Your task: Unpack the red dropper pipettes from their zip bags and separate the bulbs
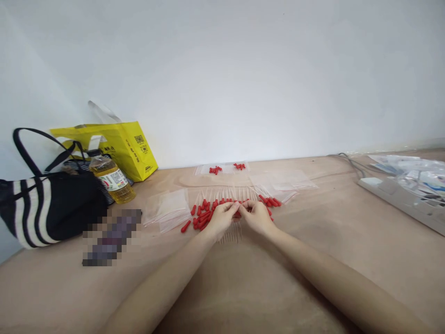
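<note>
My left hand (224, 217) and my right hand (256, 216) meet fingertip to fingertip over the middle of the table, both pinched closed. Whatever sits in the pinch is too small and covered to make out; some red shows just below the fingertips. Around my left hand lies a loose pile of red rubber bulbs (201, 221), like dropper bulbs. More red bulbs (270, 201) lie beyond my right hand. Thin clear tubes (222, 192) fan out behind the hands, and a row of thin clear tubes (230, 234) shows under them.
Clear zip bags lie at left (168, 209) and right (290, 180). Two small red bulb groups rest on bags (225, 170) by the wall. Further left are a striped black bag (69, 208), an oil bottle (113, 178) and a yellow bag (137, 155); a power strip (399, 199) lies right.
</note>
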Demonstrator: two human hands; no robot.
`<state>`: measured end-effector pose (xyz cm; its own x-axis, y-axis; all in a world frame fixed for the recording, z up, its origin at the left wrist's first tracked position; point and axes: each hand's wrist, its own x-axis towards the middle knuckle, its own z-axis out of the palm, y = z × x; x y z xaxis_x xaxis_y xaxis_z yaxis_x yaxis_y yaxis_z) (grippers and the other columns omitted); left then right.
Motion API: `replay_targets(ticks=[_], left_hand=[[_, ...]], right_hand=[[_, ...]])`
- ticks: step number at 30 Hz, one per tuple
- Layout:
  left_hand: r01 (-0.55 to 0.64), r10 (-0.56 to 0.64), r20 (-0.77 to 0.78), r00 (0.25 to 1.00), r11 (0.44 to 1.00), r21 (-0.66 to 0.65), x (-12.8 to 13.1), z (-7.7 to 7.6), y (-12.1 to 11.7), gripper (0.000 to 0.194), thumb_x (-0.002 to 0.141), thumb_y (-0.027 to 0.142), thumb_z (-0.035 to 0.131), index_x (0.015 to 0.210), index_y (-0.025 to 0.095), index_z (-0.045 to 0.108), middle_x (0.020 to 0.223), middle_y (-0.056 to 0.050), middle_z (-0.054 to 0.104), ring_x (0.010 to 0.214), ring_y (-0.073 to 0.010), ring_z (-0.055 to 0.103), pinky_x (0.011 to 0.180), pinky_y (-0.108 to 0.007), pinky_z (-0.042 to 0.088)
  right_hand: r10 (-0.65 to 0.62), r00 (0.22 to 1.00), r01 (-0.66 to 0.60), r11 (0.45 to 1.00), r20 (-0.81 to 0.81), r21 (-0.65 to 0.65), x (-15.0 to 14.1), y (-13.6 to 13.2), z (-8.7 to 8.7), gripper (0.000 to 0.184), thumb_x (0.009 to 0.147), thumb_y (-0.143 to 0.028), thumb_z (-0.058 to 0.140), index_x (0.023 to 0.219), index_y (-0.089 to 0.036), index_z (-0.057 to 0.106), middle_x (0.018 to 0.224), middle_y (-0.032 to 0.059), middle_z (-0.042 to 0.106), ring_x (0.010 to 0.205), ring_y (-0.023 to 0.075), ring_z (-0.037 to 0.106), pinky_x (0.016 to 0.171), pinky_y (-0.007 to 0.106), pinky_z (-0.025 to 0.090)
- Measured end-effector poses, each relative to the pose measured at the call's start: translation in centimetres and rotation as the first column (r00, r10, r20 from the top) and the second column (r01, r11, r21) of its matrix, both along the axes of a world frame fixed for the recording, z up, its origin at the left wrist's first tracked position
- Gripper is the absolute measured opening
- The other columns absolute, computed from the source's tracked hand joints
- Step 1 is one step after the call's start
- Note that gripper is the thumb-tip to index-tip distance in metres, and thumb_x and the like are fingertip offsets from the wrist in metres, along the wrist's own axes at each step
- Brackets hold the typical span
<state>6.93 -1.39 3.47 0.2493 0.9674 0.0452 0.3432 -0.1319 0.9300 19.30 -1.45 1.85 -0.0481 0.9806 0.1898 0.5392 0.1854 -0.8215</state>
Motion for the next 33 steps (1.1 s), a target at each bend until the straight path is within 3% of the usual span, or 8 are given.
replay_targets(ticks=[2, 4, 7, 9, 11, 14, 24, 33], left_hand=[[-0.046, 0.046, 0.021, 0.999, 0.999, -0.009, 0.0, -0.5, 0.3, 0.030, 0.086, 0.025, 0.032, 0.085, 0.011, 0.058, 0.078, -0.009, 0.067, 0.066, -0.0147, 0.062, 0.062, -0.029, 0.049], [-0.074, 0.074, -0.004, 0.997, 0.997, 0.024, -0.8, -0.7, 0.4, 0.025, 0.084, 0.024, 0.037, 0.083, 0.012, 0.058, 0.079, -0.009, 0.066, 0.067, -0.0155, 0.062, 0.063, -0.030, 0.049], [-0.067, 0.146, -0.232, 0.962, 0.946, 0.316, -2.8, -0.6, 0.0, 0.014, 0.078, 0.025, 0.049, 0.080, 0.017, 0.060, 0.081, -0.006, 0.066, 0.075, -0.0185, 0.060, 0.070, -0.034, 0.046], [0.061, 0.242, -0.437, 0.866, 0.817, 0.573, -4.0, -0.5, -0.6, 0.012, 0.078, 0.026, 0.052, 0.079, 0.019, 0.062, 0.080, -0.004, 0.066, 0.078, -0.0199, 0.058, 0.075, -0.037, 0.043], [0.209, 0.317, -0.533, 0.784, 0.674, 0.709, -4.8, -0.5, -1.2, 0.013, 0.079, 0.026, 0.050, 0.079, 0.020, 0.062, 0.080, -0.002, 0.067, 0.079, -0.0199, 0.058, 0.079, -0.040, 0.040], [0.302, 0.363, -0.529, 0.767, 0.524, 0.797, -5.1, -0.9, -2.0, 0.013, 0.081, 0.022, 0.048, 0.081, 0.020, 0.061, 0.084, -0.001, 0.067, 0.085, -0.0195, 0.058, 0.086, -0.041, 0.037], [0.350, 0.418, -0.487, 0.767, 0.364, 0.863, -4.4, -2.2, -1.7, 0.022, 0.083, 0.020, 0.045, 0.098, 0.020, 0.060, 0.105, -0.003, 0.064, 0.105, -0.0218, 0.053, 0.093, -0.043, 0.035], [0.376, 0.395, -0.523, 0.755, 0.392, 0.840, -4.6, -1.6, -2.2, 0.024, 0.082, 0.012, 0.042, 0.085, 0.022, 0.064, 0.102, -0.001, 0.065, 0.107, -0.0240, 0.052, 0.099, -0.054, 0.020]], right_hand=[[-0.005, 1.000, 0.005, 1.000, 0.016, 0.024, -0.5, -0.3, -0.3, 0.032, 0.079, -0.039, 0.042, 0.067, -0.016, 0.061, 0.060, 0.0004, 0.061, 0.051, 0.0105, 0.052, 0.047, 0.019, 0.035], [-0.069, 0.992, 0.052, 0.987, 0.107, 0.155, -0.3, -0.5, -0.4, 0.028, 0.079, -0.037, 0.044, 0.068, -0.018, 0.061, 0.063, 0.0009, 0.061, 0.056, 0.0118, 0.053, 0.050, 0.021, 0.036], [-0.237, 0.929, 0.058, 0.851, 0.284, 0.523, 1.1, -0.6, -0.6, 0.019, 0.079, -0.030, 0.048, 0.073, -0.018, 0.062, 0.072, 0.0040, 0.062, 0.072, 0.0166, 0.054, 0.066, 0.028, 0.038], [-0.297, 0.879, -0.059, 0.710, 0.374, 0.701, 1.9, -0.7, -0.9, 0.017, 0.079, -0.028, 0.049, 0.084, -0.019, 0.063, 0.081, 0.0051, 0.063, 0.080, 0.0181, 0.052, 0.076, 0.033, 0.036], [-0.287, 0.841, -0.215, 0.601, 0.458, 0.770, 2.4, -0.8, -1.2, 0.021, 0.081, -0.026, 0.049, 0.098, -0.022, 0.060, 0.092, 0.0044, 0.064, 0.088, 0.0178, 0.051, 0.085, 0.036, 0.030], [-0.226, 0.798, -0.386, 0.519, 0.558, 0.763, 2.1, -1.0, -1.7, 0.026, 0.082, -0.022, 0.048, 0.107, -0.023, 0.056, 0.098, 0.0024, 0.064, 0.101, 0.0180, 0.048, 0.095, 0.041, 0.020], [-0.179, 0.845, -0.371, 0.484, 0.505, 0.793, 1.5, -0.9, -2.9, 0.021, 0.083, -0.013, 0.044, 0.095, -0.021, 0.059, 0.079, -0.0004, 0.068, 0.097, 0.0157, 0.052, 0.101, 0.049, 0.005], [-0.162, 0.838, -0.383, 0.508, 0.522, 0.772, 1.8, -0.8, -3.4, 0.021, 0.080, -0.012, 0.045, 0.090, -0.023, 0.060, 0.073, -0.0021, 0.068, 0.101, 0.0152, 0.052, 0.101, 0.050, 0.001]])
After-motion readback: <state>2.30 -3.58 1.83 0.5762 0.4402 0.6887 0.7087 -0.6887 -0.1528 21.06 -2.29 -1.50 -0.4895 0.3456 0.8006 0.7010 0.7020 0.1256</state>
